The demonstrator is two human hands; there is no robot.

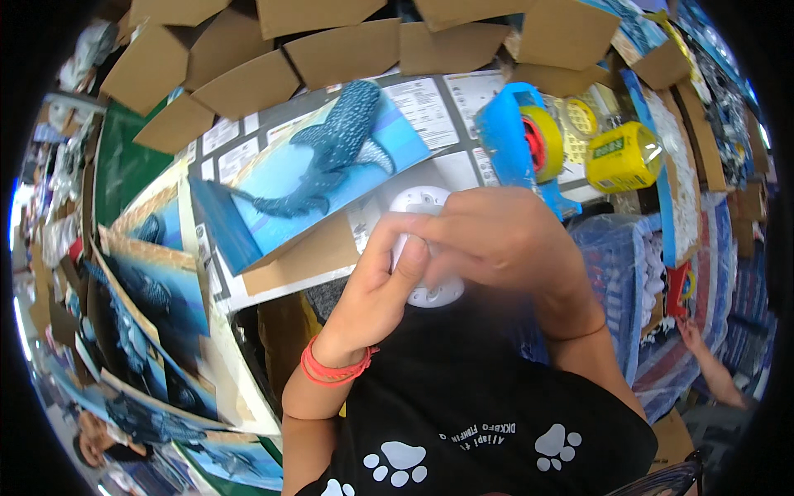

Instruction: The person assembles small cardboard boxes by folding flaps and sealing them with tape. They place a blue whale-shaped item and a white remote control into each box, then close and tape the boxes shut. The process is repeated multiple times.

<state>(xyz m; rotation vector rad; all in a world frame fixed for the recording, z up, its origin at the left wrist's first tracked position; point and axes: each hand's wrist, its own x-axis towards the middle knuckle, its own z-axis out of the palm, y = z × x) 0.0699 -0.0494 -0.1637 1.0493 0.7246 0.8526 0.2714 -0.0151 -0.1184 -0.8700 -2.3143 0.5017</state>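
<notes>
In front of my chest, a white, rounded plastic piece point(437, 295) with small holes or screw recesses near its ends is held upright. My left hand point(368, 281) is closed around its middle, thumb across the front, with red cords at the wrist. Over the same piece, my right hand point(504, 236) has its fingers curled and partly smeared by motion. What its fingertips pinch is hidden. Just beyond the hands lies a blue box point(285, 236) picturing a spotted whale shark, on a table point(248, 285) covered with printed sheets.
To the right stand a blue tape dispenser point(509, 136) with yellow tape and a yellow bottle point(620, 157). Open brown cartons point(343, 54) line the far side. More shark-printed boxes point(157, 289) stack at left. Another person's hand point(691, 335) reaches in at far right, by a plastic-lined bin point(612, 273).
</notes>
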